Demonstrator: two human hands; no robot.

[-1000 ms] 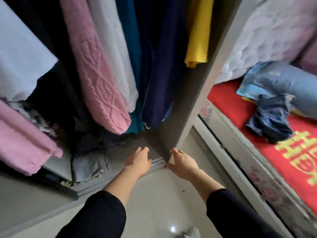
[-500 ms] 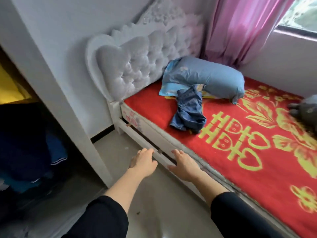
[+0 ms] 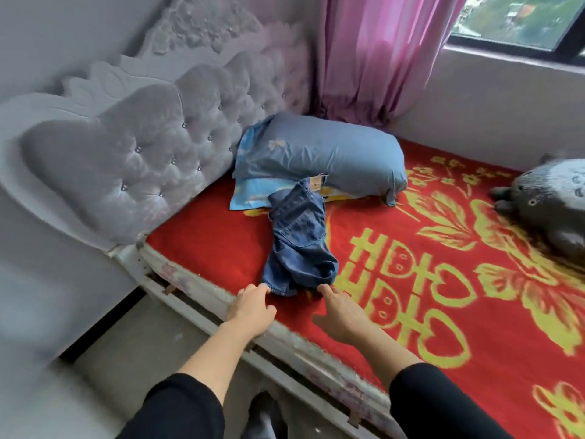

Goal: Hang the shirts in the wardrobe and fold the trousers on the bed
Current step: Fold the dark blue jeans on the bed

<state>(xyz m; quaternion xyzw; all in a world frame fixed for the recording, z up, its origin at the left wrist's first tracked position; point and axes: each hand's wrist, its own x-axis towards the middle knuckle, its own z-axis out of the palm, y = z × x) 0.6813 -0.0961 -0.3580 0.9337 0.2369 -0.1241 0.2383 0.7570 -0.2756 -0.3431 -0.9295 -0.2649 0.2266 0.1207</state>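
1. The trousers (image 3: 300, 245) are blue denim and are seen crumpled in a heap on the red bedcover (image 3: 205, 248), close to the bed's front edge. A pale label is shown at their far end, which is laid against the blue pillow (image 3: 319, 153).
2. The left hand (image 3: 250, 308) is held at the near left corner of the trousers. Its fingers are loosely bent and nothing is gripped.
3. The right hand (image 3: 342, 312) is stretched to the near right corner. Its fingers are kept fairly straight and nothing is grasped.
4. Whether the fingertips of either hand actually touch the denim cannot be told.
5. The legs are bunched together, so their lie cannot be made out.
6. Behind the pillow, the padded grey headboard (image 3: 136, 160) and the pink curtain (image 3: 373, 55) are blurred.
7. A grey plush toy (image 3: 550, 204) on the bedcover is cut off by the right edge, and the window (image 3: 519, 23) by the top corner.
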